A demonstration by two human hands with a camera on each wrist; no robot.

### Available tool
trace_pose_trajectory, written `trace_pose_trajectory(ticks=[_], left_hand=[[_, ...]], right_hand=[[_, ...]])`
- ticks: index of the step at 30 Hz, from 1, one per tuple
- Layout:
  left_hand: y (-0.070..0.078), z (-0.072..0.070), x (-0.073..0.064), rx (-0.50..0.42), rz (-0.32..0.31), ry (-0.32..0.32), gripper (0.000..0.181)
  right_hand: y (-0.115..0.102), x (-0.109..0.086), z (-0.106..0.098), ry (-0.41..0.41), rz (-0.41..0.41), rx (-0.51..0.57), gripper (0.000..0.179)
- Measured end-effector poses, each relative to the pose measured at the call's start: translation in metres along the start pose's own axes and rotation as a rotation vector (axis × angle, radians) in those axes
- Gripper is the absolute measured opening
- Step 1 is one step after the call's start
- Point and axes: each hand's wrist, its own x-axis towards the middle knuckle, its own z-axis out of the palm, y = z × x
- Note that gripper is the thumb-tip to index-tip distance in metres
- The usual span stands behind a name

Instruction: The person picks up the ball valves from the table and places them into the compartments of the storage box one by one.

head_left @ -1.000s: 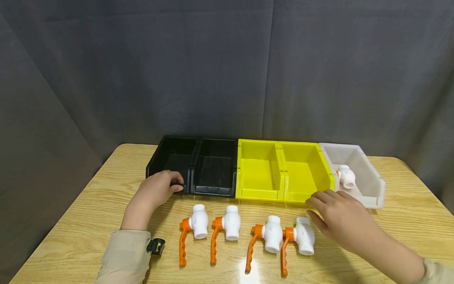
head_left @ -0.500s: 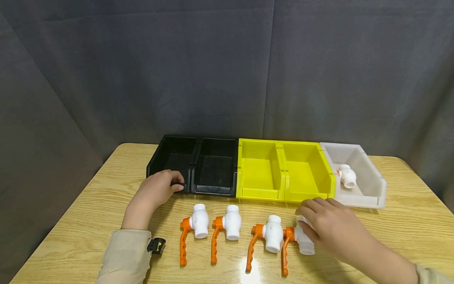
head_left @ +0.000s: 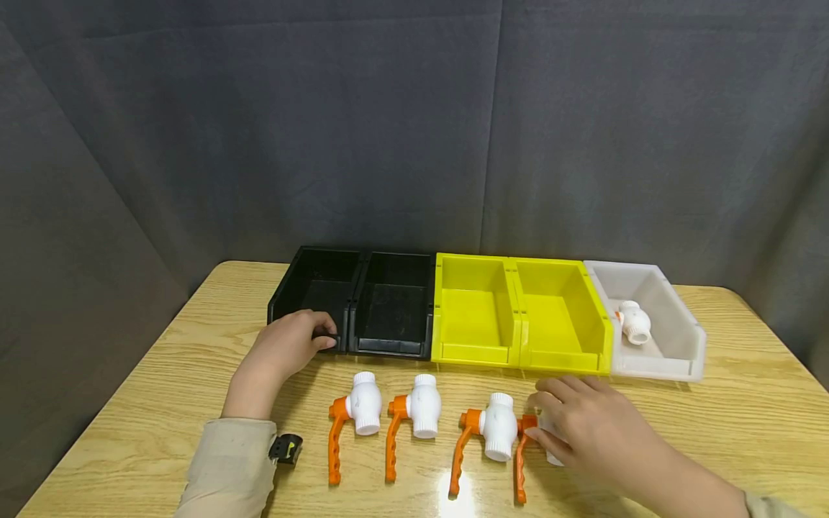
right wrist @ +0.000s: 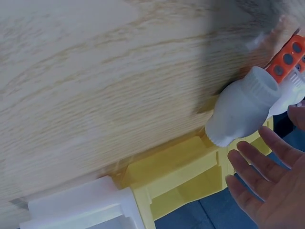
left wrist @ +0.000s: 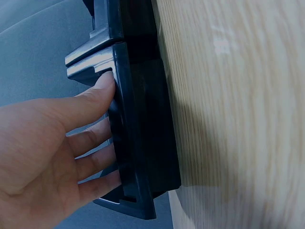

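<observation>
In the head view my left hand [head_left: 285, 352] holds the front lip of the leftmost black bin [head_left: 317, 291]. The left wrist view shows the thumb on the rim of that bin [left wrist: 128, 119], the other fingertips running behind it. My right hand [head_left: 596, 424] is over the rightmost white ball valve with an orange handle [head_left: 520, 471], hiding most of its body. In the right wrist view the fingers [right wrist: 257, 176] are spread and loosely bent beside that valve's white body [right wrist: 243, 107]. Other such valves [head_left: 499, 428], [head_left: 424, 406], [head_left: 365, 404] lie in a row to its left.
Behind the valves stand a second black bin [head_left: 391, 309], two yellow bins [head_left: 476, 352], [head_left: 563, 360] and a white bin [head_left: 686, 345] with one ball valve [head_left: 635, 322] inside. A small black device [head_left: 285, 450] sits by the left cuff. A grey curtain [head_left: 401, 129] hangs behind the table.
My right hand has moved down and slightly left from near the right yellow bin's front to the rightmost valve, covering its body. The left hand stays in place on the black bin.
</observation>
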Motion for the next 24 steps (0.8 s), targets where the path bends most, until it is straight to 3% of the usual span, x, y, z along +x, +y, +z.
trace_pose_trajectory(ticks=[7,15,24], left_hand=[[0.0012,-0.0006,-0.0007,0.004,-0.005,0.000,0.011],[0.0021,-0.0011,-0.0007,0.005,-0.004,0.004,0.011],[0.0040,-0.0020,-0.0015,0.003,-0.009,0.006,0.011]], right_hand=[[-0.0051,-0.0021,0.0006,-0.124,0.043,0.010,0.044],[-0.0045,-0.0072,0.0034,-0.207,0.059,0.035,0.065],[-0.0014,-0.0093,0.0096,-0.265,0.041,0.035,0.063]])
